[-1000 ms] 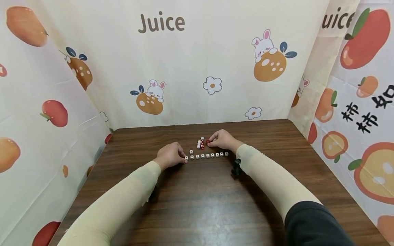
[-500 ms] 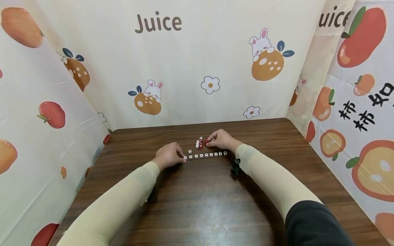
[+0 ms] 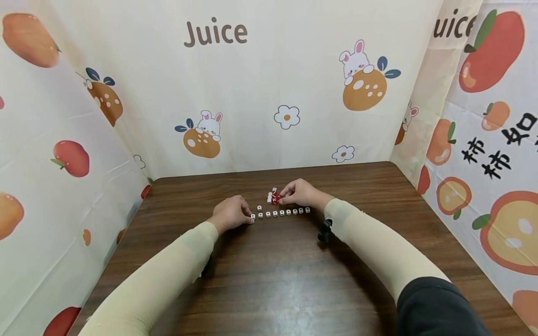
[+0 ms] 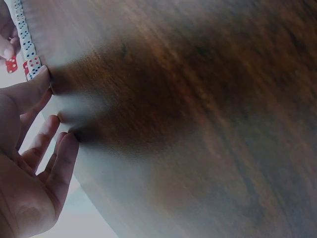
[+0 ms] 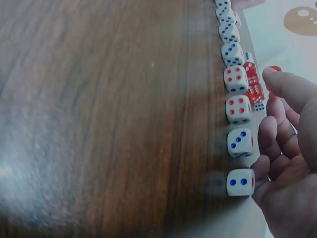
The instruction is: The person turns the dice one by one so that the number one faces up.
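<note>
Fingers of the bare right hand (image 3: 303, 192) are pinching a red, white-pipped cubic die (image 4: 11, 64) and moving it leftward, nearing the red-and-white dice cluster (image 3: 274, 198), seemingly joining it. The die is sitting at the fingertips' left, just below centre of the head view; the left hand (image 3: 231, 212) is pinching a white cubic die (image 3: 253, 216).

back wall (image 3: 252, 84): cream, rabbit-and-fruit prints (image 3: 364, 93), "Juice" lettering (image 3: 216, 33) | table (image 3: 336, 289): brown woodgrain | light: soft glare (image 3: 269, 296)
</note>
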`<state>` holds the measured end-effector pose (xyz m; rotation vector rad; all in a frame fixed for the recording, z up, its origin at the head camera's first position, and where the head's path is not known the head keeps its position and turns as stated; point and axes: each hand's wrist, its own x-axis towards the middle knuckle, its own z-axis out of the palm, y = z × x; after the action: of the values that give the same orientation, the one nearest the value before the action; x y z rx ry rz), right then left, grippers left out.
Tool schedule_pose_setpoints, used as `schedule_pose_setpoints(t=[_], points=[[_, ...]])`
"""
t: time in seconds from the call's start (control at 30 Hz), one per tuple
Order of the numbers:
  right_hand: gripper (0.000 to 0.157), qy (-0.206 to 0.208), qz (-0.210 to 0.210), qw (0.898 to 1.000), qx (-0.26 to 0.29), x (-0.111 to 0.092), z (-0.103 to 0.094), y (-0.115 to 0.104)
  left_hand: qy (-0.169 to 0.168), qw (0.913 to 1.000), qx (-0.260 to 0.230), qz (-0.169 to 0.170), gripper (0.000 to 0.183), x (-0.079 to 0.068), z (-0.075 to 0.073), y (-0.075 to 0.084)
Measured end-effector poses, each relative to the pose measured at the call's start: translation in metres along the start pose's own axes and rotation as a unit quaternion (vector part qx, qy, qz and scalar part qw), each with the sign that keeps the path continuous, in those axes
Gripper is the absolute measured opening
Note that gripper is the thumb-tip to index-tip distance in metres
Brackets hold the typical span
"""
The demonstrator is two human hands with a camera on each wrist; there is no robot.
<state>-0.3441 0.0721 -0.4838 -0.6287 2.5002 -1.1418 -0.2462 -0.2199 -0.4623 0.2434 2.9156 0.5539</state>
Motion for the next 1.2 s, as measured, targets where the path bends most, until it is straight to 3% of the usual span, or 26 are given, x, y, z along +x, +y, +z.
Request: schedule_pose_setpoints(t=[0.17,0.7,1.2], points=[[0.021,-0.022,-0.019,1.000,-0.010,-0.004,0.003,-0.010,0.000,1.0000,-0.004,-0.005,0.011,-0.002,0.000,0.000],[0.016,-0.035,-0.049,0.998,-0.019,-0.001,0.018,-0.017,-0.001,1.0000,-0.007,-0.005,0.011,-0.003,0.000,0.003],[0.014,-0.009,-0.028,0.998,-0.050,0.004,0.034,-0.028,0.001,1.0000,-0.006,-0.002,0.010,-0.002,0.000,0.003]])
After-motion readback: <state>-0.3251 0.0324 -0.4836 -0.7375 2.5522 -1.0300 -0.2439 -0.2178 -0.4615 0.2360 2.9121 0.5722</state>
